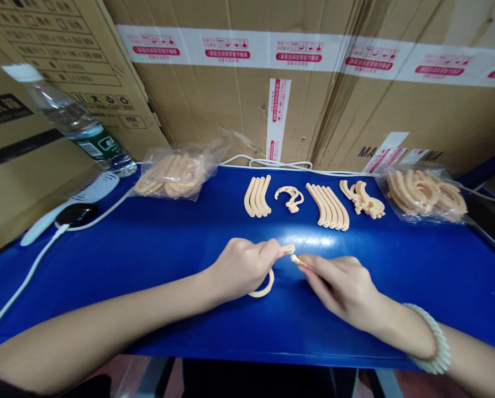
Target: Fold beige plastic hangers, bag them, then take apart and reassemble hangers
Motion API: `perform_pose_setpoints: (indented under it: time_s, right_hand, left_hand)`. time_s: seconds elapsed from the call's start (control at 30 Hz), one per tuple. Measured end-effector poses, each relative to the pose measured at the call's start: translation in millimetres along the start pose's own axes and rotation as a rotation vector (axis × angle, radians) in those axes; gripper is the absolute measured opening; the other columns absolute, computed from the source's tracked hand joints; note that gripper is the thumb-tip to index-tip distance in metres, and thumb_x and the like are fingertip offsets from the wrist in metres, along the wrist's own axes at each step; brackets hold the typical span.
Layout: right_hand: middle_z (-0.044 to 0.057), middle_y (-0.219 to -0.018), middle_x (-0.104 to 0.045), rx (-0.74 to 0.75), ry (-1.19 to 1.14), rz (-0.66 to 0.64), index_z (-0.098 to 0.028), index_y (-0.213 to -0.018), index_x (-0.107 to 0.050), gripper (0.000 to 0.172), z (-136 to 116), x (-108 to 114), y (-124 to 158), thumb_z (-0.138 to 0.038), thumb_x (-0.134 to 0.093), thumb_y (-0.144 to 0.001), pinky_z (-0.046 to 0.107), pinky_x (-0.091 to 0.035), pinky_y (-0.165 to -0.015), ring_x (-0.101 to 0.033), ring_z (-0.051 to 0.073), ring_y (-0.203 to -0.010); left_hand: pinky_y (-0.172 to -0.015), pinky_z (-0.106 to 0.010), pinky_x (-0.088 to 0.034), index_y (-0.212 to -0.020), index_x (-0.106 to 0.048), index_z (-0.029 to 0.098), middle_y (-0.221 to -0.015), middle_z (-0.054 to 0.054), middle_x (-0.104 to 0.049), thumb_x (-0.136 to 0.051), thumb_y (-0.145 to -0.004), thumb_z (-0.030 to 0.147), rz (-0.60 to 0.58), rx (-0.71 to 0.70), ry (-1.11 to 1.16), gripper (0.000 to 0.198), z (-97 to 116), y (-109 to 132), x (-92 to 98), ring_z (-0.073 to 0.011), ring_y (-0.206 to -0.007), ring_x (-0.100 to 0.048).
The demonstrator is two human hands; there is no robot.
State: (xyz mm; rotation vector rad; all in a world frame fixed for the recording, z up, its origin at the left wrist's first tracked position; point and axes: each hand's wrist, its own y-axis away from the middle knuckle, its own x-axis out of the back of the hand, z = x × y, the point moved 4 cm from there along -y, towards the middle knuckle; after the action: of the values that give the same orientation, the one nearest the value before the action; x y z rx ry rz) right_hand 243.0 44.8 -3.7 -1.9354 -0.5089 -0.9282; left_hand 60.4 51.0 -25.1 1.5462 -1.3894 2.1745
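Note:
My left hand (pixel 245 265) is closed around a beige plastic piece (pixel 288 249), whose end sticks out past the thumb. Below that hand shows a beige curved loop (pixel 268 287); whether it joins the held piece is hidden by the fingers. My right hand (pixel 342 282) pinches a small beige plastic part (pixel 296 260) between thumb and fingers. Its tip points at the end of the left piece, with a narrow gap between them. Both hands are above the blue table (pixel 181 326).
Curved beige strips lie in a left row (pixel 258 196) and a right row (pixel 327 206). Hook-shaped pieces (pixel 289 198) and small parts (pixel 366 200) lie beside them. Bagged parts stand at left (pixel 173 174) and right (pixel 425 193). A bottle (pixel 77 124), hairbrush (pixel 94 188) and black puck (pixel 77 215) sit left.

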Motion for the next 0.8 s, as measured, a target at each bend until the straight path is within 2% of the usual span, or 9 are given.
perform_pose_setpoints:
  time_s: [0.07,0.17,0.27,0.37,0.43,0.5,0.67,0.73,0.8]
  right_hand:
    - [-0.001,-0.065,-0.067,-0.13,-0.112,0.022,-0.014,-0.103,-0.065,0.015,6.0,3.0,-2.7,-0.016,-0.051,-0.102,0.021,-0.043,-0.046,-0.059,0.009,-0.045]
    - [-0.004,-0.059,-0.063,-0.336,-0.294,0.007,-0.016,-0.096,-0.068,0.019,13.2,4.1,-5.6,-0.024,-0.052,-0.103,0.019,-0.043,-0.043,-0.055,0.007,-0.039]
    - [-0.003,-0.06,-0.063,-0.53,-0.506,-0.052,-0.016,-0.096,-0.068,0.026,18.7,0.1,-4.6,-0.035,-0.053,-0.103,0.018,-0.042,-0.04,-0.055,0.007,-0.037]
    - [0.0,-0.065,-0.066,-0.626,-0.647,-0.081,-0.016,-0.097,-0.067,0.031,24.6,-0.3,-4.2,-0.043,-0.054,-0.102,0.021,-0.045,-0.043,-0.06,0.01,-0.043]
    - [0.001,-0.069,-0.068,-0.622,-0.636,-0.054,-0.016,-0.096,-0.067,0.032,31.8,7.3,-6.3,-0.045,-0.055,-0.101,0.023,-0.047,-0.047,-0.062,0.012,-0.049]
    - [0.003,-0.074,-0.07,-0.561,-0.506,0.018,-0.018,-0.096,-0.069,0.029,42.7,24.1,-10.0,-0.043,-0.056,-0.101,0.025,-0.048,-0.052,-0.063,0.014,-0.056]
    - [0.007,-0.095,-0.071,-0.199,0.027,0.294,-0.025,-0.095,-0.076,0.012,80.6,87.7,-14.1,-0.032,-0.067,-0.094,0.038,-0.053,-0.081,-0.067,0.023,-0.089]
    - [0.009,-0.099,-0.07,-0.13,0.219,0.273,-0.027,-0.097,-0.078,0.013,102.5,103.4,-10.0,-0.031,-0.066,-0.094,0.039,-0.053,-0.076,-0.066,0.024,-0.088]
    - [0.01,-0.101,-0.072,-0.11,0.392,0.157,-0.027,-0.097,-0.08,0.018,125.5,108.7,-3.5,-0.029,-0.062,-0.097,0.039,-0.053,-0.074,-0.065,0.024,-0.087]
  left_hand:
    - [-0.043,-0.028,-0.023,-0.077,-0.055,0.016,-0.052,0.002,-0.056,-0.031,-0.108,0.027,-0.031,0.07,0.058,0.041,-2.9,0.8,-1.9,-0.0124,-0.038,-0.048]
    - [-0.048,-0.025,-0.029,-0.086,-0.058,0.017,-0.057,0.002,-0.059,-0.032,-0.108,0.032,-0.14,0.301,0.262,0.037,-11.4,0.1,-4.5,-0.0126,-0.045,-0.054]
    - [-0.052,-0.023,-0.038,-0.097,-0.059,0.018,-0.06,0.004,-0.054,-0.032,-0.107,0.037,-0.234,0.596,0.66,0.035,-19.6,0.7,-9.4,-0.0118,-0.05,-0.054]
    - [-0.05,-0.021,-0.042,-0.116,-0.056,0.019,-0.071,0.004,-0.053,-0.037,-0.104,0.046,-0.243,0.79,1.077,0.035,-23.3,1.7,-15.9,-0.0101,-0.051,-0.053]
    - [-0.052,-0.022,-0.047,-0.122,-0.053,0.018,-0.078,0.003,-0.055,-0.047,-0.1,0.049,-0.219,0.847,1.249,0.038,-25.4,1.3,-18.6,-0.0106,-0.055,-0.056]
    - [-0.057,-0.023,-0.051,-0.121,-0.054,0.016,-0.078,0.001,-0.058,-0.056,-0.095,0.05,-0.204,0.879,1.333,0.043,-27.5,0.1,-19.5,-0.0123,-0.062,-0.06]
    - [-0.075,-0.028,-0.057,-0.109,-0.062,0.014,-0.084,-0.005,-0.069,-0.071,-0.086,0.05,-0.172,0.932,1.402,0.043,-31.0,-0.7,-18.6,-0.0179,-0.081,-0.069]
    - [-0.082,-0.032,-0.057,-0.108,-0.063,0.015,-0.09,-0.007,-0.073,-0.073,-0.085,0.048,-0.15,0.931,1.405,0.042,-32.6,1.4,-19.1,-0.021,-0.09,-0.072]
    - [-0.085,-0.034,-0.057,-0.108,-0.064,0.015,-0.091,-0.008,-0.075,-0.074,-0.085,0.048,-0.134,0.93,1.41,0.041,-34.5,4.6,-20.6,-0.022,-0.092,-0.072]
